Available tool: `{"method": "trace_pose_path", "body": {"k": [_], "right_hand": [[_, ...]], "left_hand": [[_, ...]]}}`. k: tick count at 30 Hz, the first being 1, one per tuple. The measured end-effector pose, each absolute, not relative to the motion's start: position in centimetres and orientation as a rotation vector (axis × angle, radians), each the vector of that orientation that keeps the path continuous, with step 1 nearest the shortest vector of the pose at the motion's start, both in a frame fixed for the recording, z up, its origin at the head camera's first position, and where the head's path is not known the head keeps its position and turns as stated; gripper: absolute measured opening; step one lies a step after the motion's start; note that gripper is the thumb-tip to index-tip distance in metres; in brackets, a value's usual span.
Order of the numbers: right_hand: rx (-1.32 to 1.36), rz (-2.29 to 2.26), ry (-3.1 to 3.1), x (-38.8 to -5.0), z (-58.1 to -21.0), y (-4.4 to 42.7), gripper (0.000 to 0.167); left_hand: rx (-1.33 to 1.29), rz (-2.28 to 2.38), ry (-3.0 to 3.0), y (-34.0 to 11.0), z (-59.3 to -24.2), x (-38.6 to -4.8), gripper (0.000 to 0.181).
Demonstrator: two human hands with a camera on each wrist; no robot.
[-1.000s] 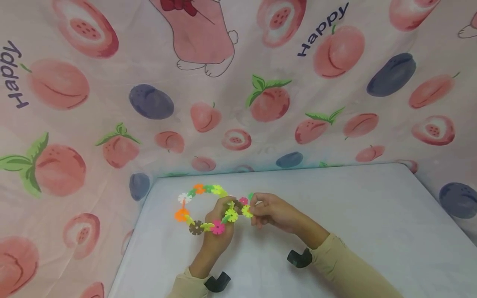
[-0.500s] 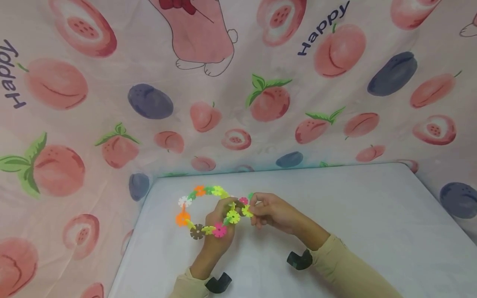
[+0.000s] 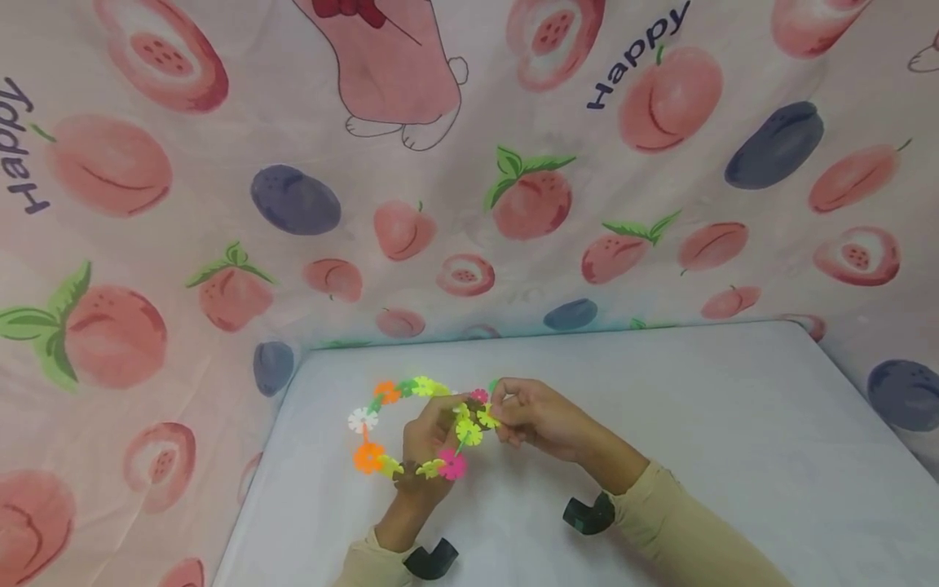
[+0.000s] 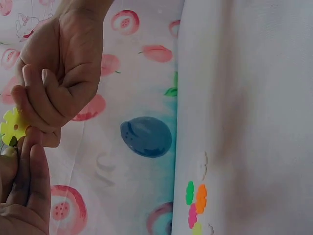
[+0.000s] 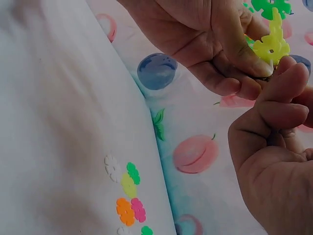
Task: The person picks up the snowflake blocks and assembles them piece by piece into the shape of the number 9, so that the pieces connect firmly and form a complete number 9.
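Observation:
A ring-shaped chain of interlocking plastic flower discs [image 3: 369,458] in orange, white, green, yellow, brown and pink loops around my left hand [image 3: 429,436]. My left finger and thumb pinch the chain near its right end, where a brown disc shows partly. Facing it, my right hand [image 3: 539,416] pinches a yellow disc [image 3: 487,417] between thumb and forefinger, against the part held by the left. In the right wrist view a yellow disc [image 5: 272,49] and a green disc [image 5: 271,7] stand out above the meeting fingertips. Fingers hide the exact joint.
Loose flower discs lie on the white tabletop beyond the hands, among them an orange disc [image 5: 125,211], a pink disc [image 5: 138,209] and a white disc [image 5: 112,168]. A fruit-printed curtain [image 3: 469,204] rises behind the table. Black elbow-shaped pieces [image 3: 590,514] sit at both wrists.
The chain's loop has tilted and sunk toward me, its near discs now lying across my left wrist. The left hand has turned slightly; the right hand has barely moved.

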State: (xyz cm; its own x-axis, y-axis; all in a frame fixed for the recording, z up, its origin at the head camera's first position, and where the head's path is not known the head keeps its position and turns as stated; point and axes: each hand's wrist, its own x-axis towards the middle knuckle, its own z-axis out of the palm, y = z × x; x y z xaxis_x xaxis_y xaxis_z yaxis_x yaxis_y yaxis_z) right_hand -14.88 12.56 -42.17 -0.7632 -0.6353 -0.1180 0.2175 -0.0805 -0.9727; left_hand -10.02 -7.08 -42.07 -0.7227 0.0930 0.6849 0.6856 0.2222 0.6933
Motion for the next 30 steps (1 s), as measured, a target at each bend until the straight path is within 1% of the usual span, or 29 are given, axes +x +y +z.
{"method": "trace_pose_path", "body": {"k": [4,10,16,20,23,26,30], "right_hand": [[-0.474,-1.887,1.609,-14.8,-42.1,12.4,0.009],[-0.504,-1.858,1.611,-14.7,-42.1,12.3,0.009],[-0.501,-1.85,1.581,-14.7,-42.5,12.4,0.009],[-0.45,-1.786,1.701,-15.4,-43.5,13.0,0.024],[-0.369,-1.693,1.912,-16.2,-44.5,13.6,0.033],[-0.278,-1.583,2.153,-17.1,-45.5,14.2,0.034],[-0.196,-1.412,2.43,-18.1,-46.6,14.7,0.028]], "left_hand": [[-0.736,-1.551,-2.007,-7.5,-42.9,-10.3,0.024],[-0.807,-1.653,-1.992,-8.3,-45.1,-11.3,0.031],[-0.835,-1.741,-1.948,-8.7,-45.7,-11.7,0.035],[-0.756,-1.754,-1.993,-9.1,-45.4,-11.6,0.036],[-0.693,-1.777,-2.012,-9.6,-45.2,-11.6,0.038],[-0.634,-1.743,-2.048,-9.9,-45.1,-11.6,0.039],[-0.539,-1.65,-2.123,-9.9,-45.2,-11.5,0.031]]}}
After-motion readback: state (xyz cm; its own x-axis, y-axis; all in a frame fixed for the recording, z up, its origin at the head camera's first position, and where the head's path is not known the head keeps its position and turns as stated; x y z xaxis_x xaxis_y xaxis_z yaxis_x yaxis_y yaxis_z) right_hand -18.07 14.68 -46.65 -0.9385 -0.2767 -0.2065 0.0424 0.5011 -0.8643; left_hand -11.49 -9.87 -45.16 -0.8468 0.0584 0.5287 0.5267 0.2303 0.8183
